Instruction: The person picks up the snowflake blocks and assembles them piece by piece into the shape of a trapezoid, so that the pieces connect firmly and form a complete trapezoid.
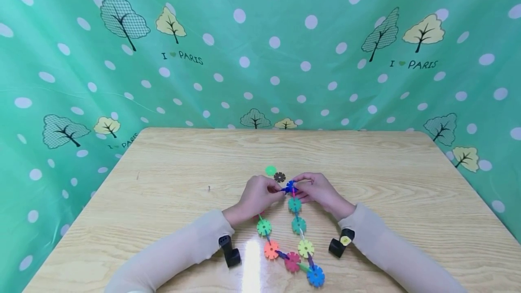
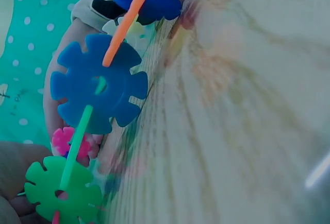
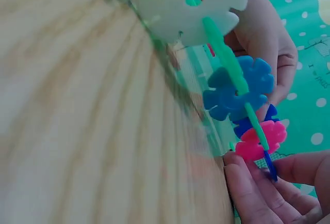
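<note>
Multicoloured snowflake-disc chain [image 1: 299, 238], looped

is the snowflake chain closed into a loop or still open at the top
Cannot tell: both hands pinch the chain ends at a blue disc, covering the joint.

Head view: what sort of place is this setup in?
Probably a staged tabletop recording booth, not a lived-in room: a bare wooden table, a green polka-dot backdrop draped behind and to both sides, and only a chain of plastic snowflake discs being joined.

Fingers [image 3: 252, 193] pinching pink disc [image 3: 260, 139], blue disc [image 3: 237, 87], wooden table [image 3: 77, 110]
</note>
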A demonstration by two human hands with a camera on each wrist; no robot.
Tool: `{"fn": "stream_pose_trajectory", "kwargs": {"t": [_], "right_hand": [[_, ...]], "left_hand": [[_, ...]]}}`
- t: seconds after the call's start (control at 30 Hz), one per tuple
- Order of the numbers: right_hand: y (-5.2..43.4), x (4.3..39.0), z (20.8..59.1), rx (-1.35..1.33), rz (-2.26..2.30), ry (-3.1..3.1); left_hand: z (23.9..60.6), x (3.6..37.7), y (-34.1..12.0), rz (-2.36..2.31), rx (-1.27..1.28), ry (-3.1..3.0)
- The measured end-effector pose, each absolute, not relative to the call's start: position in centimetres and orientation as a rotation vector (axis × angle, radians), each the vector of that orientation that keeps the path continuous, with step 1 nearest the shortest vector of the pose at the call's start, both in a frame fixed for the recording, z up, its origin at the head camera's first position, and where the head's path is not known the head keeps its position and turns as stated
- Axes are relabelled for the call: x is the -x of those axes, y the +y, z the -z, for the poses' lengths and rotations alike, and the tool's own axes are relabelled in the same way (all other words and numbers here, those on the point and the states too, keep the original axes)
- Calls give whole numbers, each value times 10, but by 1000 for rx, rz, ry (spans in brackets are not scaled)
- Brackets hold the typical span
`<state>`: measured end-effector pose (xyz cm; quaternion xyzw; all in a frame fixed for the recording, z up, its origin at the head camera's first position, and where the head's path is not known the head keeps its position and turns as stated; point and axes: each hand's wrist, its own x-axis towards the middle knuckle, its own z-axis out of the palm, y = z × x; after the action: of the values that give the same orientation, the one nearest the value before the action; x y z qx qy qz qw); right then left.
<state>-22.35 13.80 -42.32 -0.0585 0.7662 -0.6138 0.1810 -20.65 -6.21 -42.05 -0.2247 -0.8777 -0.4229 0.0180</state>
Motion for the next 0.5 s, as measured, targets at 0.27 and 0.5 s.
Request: {"fn": "stream_pose_trajectory", "kwargs": {"t": [0.27,0.5], "right_hand": [[143,224,420,195,1739,2131],[144,224,416,163,1720,2159]], "left_hand": [[419,203,-59,1160,810,-2722],[420,201,-57,1149,831,-2709]]}}
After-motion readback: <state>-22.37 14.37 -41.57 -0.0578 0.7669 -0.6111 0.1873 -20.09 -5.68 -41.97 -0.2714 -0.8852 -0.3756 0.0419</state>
